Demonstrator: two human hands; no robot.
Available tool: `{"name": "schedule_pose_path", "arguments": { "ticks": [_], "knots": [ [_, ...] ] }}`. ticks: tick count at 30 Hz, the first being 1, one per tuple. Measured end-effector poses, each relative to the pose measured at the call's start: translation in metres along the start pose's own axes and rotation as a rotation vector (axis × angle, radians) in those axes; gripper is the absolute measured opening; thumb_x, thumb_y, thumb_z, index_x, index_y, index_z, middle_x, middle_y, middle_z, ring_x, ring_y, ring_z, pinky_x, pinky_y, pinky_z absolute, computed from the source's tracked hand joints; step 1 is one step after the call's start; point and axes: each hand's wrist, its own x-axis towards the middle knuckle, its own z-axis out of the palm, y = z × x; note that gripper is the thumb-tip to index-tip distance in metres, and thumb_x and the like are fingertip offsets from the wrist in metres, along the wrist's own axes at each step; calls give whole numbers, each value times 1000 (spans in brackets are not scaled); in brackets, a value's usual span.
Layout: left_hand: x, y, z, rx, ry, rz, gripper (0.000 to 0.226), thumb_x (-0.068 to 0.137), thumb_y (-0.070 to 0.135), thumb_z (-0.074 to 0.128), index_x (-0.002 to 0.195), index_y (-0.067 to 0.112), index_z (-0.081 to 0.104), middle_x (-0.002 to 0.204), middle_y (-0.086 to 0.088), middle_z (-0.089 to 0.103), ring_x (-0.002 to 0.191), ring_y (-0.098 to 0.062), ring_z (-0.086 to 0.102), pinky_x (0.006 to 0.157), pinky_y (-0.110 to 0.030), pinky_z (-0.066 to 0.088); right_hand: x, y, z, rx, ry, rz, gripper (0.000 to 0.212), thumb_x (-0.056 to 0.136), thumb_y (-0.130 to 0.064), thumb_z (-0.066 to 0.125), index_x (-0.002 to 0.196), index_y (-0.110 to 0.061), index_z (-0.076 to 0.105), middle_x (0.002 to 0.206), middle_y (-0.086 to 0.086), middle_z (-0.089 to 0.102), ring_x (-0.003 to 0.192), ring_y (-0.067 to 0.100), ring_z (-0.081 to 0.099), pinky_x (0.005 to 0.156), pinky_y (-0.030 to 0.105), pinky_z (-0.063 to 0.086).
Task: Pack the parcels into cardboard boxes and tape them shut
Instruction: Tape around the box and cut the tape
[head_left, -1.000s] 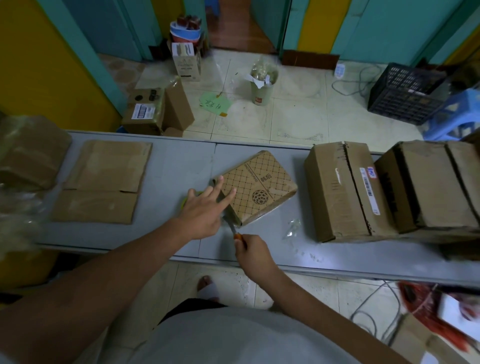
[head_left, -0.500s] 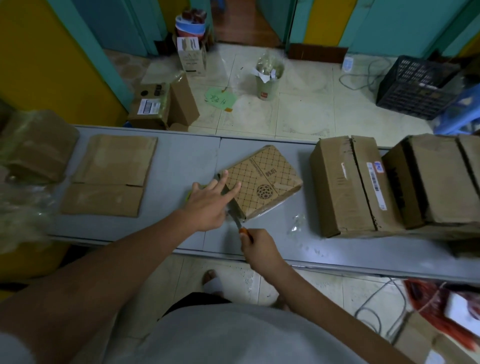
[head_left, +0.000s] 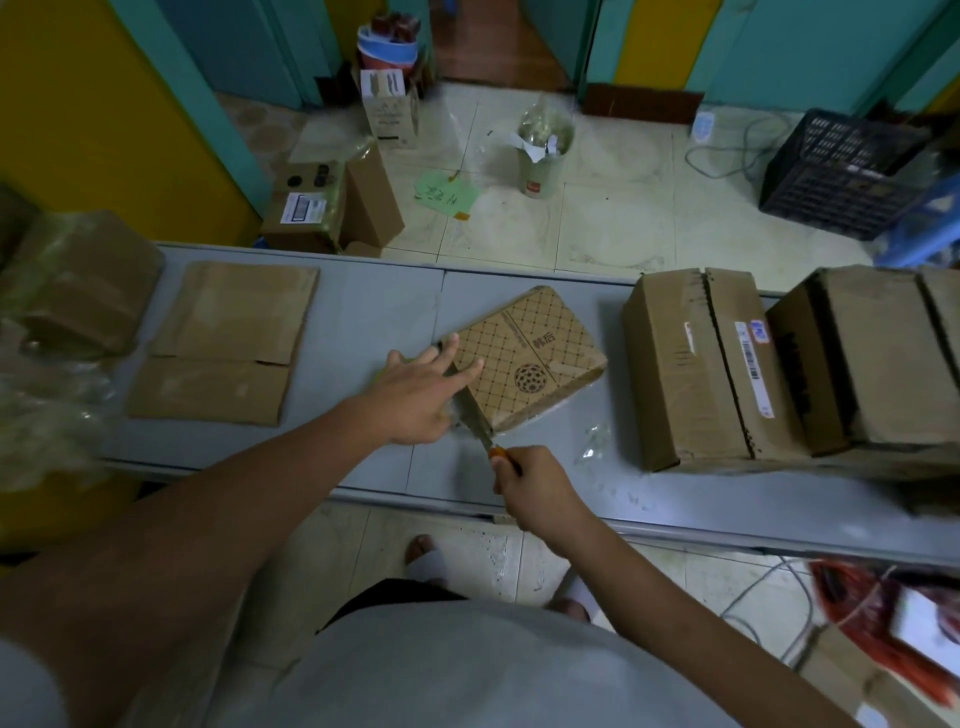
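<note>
A flat brown box with a printed lattice pattern (head_left: 535, 358) lies at an angle on the grey table (head_left: 363, 312). My left hand (head_left: 421, 395) lies with straight fingers on the box's near-left corner. My right hand (head_left: 535, 486) grips the orange handle of a knife (head_left: 475, 415), whose blade runs along the box's near-left edge. Flattened cardboard sheets (head_left: 228, 338) lie to the left.
Two large cardboard boxes (head_left: 691, 364) (head_left: 878, 358) stand on the table at the right. Plastic-wrapped parcels (head_left: 78, 280) sit at the left end. A scrap of clear plastic (head_left: 592, 441) lies on the table. Beyond the table are floor boxes (head_left: 317, 208), a bin (head_left: 540, 161) and a black crate (head_left: 841, 171).
Both hands stay at the patterned box; the knife remains against its near-left edge. The view has shifted slightly, and little else differs.
</note>
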Motion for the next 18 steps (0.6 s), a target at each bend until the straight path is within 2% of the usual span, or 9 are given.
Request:
{"name": "schedule_pose_path", "arguments": {
  "ticks": [2, 5, 7, 13, 18],
  "knots": [
    [3, -7, -4, 24, -30, 37, 93, 99, 52, 53, 166, 36, -10, 173, -18, -16, 156, -31, 19, 107, -54, 34, 1, -2, -3, 33, -11, 31, 41, 108, -26, 50, 83, 2, 67, 82, 22, 71, 56, 20, 55, 53, 33, 45],
    [5, -9, -7, 70, -76, 83, 95, 100, 50, 52, 165, 31, -14, 171, -23, -19, 158, -33, 12, 111, -55, 32, -7, -2, -6, 88, -43, 50, 40, 109, -25, 49, 81, -3, 66, 69, 6, 64, 49, 15, 52, 44, 27, 42],
    [4, -8, -8, 89, -92, 102, 96, 99, 48, 52, 165, 29, -15, 169, -25, -21, 159, -34, 9, 113, -57, 31, -9, -4, -4, 89, -48, 32, 41, 110, -27, 48, 79, -6, 65, 63, 1, 59, 47, 14, 51, 43, 27, 42],
    [5, -8, -12, 102, -114, 134, 99, 98, 53, 50, 165, 25, -19, 167, -29, -23, 160, -38, 5, 115, -56, 29, -7, -7, 2, 43, -60, -22, 43, 110, -29, 48, 73, -14, 64, 65, -1, 62, 49, 9, 54, 51, 28, 45],
    [5, -4, -11, 135, -93, 121, 97, 99, 54, 47, 165, 22, -17, 167, -31, -20, 158, -38, 10, 112, -55, 32, -5, -13, 1, 3, -79, 14, 43, 110, -30, 47, 77, -9, 65, 77, 8, 70, 53, 11, 56, 51, 29, 47]
  ]
}}
